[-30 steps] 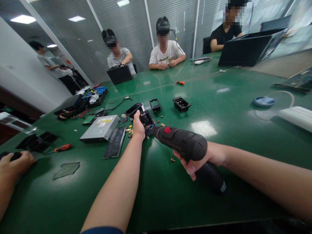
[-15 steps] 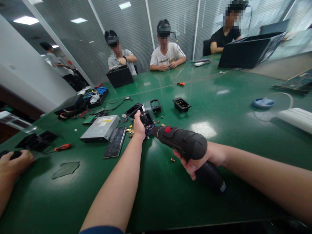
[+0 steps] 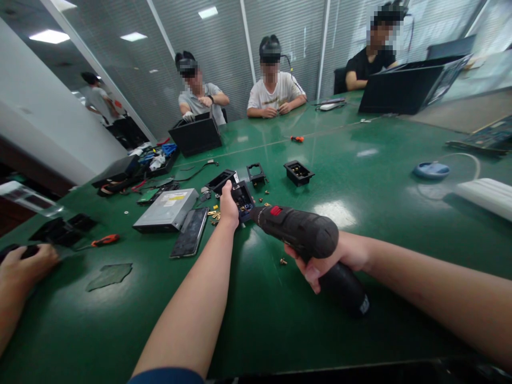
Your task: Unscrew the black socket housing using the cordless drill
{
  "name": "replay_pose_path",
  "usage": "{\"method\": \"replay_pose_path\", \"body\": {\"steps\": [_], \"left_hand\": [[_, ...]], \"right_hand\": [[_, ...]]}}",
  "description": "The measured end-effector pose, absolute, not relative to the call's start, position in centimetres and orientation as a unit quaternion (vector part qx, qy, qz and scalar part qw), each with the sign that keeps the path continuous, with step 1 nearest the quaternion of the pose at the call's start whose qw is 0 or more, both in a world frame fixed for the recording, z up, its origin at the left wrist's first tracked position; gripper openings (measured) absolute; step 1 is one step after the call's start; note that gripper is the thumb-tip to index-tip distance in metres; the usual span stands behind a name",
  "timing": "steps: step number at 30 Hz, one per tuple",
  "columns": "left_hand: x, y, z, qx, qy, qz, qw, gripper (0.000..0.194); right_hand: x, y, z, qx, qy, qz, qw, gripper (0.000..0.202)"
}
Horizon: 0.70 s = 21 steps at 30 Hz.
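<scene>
My left hand is closed around the side of a small black plastic socket box, whose open face shows metal parts inside. In my right hand is a black cordless drill with a red switch on top. Its chuck end points left at the box's right edge; whether the bit touches a screw is hidden. Small brass pieces lie just left of my left hand. A loose screw rests under the drill. Beyond the box stand a black frame and another black socket box.
Left of my forearm lie a silver optical drive, a dark phone and an orange screwdriver. Another person's hand is at the left edge. Co-workers sit across the green table, one behind a black case.
My hands, the socket box and the drill stay nearly in place. Across the table, a co-worker's black case has tilted and shifted slightly left. A person in the background has moved right.
</scene>
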<state>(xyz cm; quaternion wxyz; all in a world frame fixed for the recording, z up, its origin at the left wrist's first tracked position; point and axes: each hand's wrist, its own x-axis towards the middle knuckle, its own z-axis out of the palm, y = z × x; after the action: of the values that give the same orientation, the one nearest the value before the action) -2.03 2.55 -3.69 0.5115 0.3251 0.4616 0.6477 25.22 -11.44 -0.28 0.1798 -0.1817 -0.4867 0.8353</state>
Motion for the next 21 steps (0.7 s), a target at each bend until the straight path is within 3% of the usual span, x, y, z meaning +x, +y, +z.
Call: {"method": "replay_pose_path", "body": {"steps": [13,21], "left_hand": [[-2.0,2.4,-3.4,0.336,0.468,0.650,0.495,0.071],[-1.7,2.3,-3.2,0.325,0.481,0.646,0.496,0.068]], "right_hand": [[24.8,-10.8,-2.0,-0.172,-0.510,0.826,0.164,0.058],[24.8,-11.0,-1.2,-0.179,-0.516,0.822,0.163,0.058]]}}
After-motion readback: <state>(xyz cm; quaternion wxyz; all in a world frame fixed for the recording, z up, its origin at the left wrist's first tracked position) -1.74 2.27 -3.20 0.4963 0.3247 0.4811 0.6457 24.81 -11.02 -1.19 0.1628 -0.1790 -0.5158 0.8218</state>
